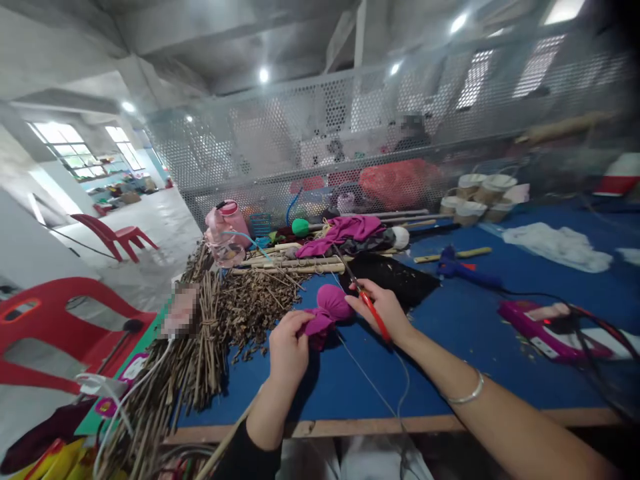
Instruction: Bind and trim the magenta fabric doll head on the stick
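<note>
At the lower left of the frame a red plastic chair [60, 327] stands close to the table's corner, so there is little room to shift that way. Just right of it, a heap of dry brown twigs [240, 310] spreads over the blue-covered table [450, 347] and nearly reaches the left hand [289, 350]. A sideways sweep there would likely scatter twigs or snag the cloth.

The left hand is closed around the lower part of a magenta stuffed cloth ball [330, 308], which is held just above the table at centre frame. A thin pale thread [367, 380] runs from the ball down past the bare wooden front edge [400, 425]. It could catch on a wrist or pull taut.

The right hand [385, 310] grips red-handled scissors [373, 312], its fingertips touching the ball and the blades pointing up and away. The blades are close to the cloth and to the left fingers, so a slip could nick either.

Open blue surface lies below and right of the hands. Farther right are a blue hot-glue gun [457, 270] and a pink flat appliance [535, 330] with black cables [590, 347]. An elbow swinging that way could drag them.
</note>
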### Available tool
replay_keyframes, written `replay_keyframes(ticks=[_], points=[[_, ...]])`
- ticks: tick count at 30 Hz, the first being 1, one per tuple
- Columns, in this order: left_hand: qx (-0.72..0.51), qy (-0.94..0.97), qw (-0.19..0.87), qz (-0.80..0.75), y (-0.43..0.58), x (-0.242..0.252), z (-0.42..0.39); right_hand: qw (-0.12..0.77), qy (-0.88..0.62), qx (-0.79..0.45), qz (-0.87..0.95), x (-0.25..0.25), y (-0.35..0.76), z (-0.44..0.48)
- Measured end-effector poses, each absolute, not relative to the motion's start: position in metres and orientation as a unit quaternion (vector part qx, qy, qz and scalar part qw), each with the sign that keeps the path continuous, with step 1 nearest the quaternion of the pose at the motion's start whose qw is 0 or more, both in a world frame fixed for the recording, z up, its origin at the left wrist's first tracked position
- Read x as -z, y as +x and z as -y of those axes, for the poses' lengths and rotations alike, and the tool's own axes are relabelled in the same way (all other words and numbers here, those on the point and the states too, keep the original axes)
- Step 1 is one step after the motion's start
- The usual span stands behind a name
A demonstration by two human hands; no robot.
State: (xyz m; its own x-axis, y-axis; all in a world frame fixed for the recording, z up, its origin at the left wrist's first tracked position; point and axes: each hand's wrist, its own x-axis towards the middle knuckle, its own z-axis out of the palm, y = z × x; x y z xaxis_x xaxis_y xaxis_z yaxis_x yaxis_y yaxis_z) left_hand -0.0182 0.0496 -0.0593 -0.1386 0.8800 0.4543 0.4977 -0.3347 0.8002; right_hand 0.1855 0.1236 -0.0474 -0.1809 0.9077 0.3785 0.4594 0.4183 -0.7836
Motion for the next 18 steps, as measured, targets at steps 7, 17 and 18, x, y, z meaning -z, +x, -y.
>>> replay_keyframes(ticks=[7,17,18], points=[[-0.473,0.607,0.282,-0.573,-0.008,0.053,-0.014,0.373,-0.471,-0.277,0.75,0.023,0.19,-0.109],[-0.067,0.662,0.112,-0.738,-0.02,0.029,0.05,0.357,-0.489,-0.273,0.747,0.025,0.201,-0.095],[-0.058,0.672,0.092,-0.732,-0.018,0.019,0.054,0.366,-0.492,-0.289,0.736,0.023,0.208,-0.088]])
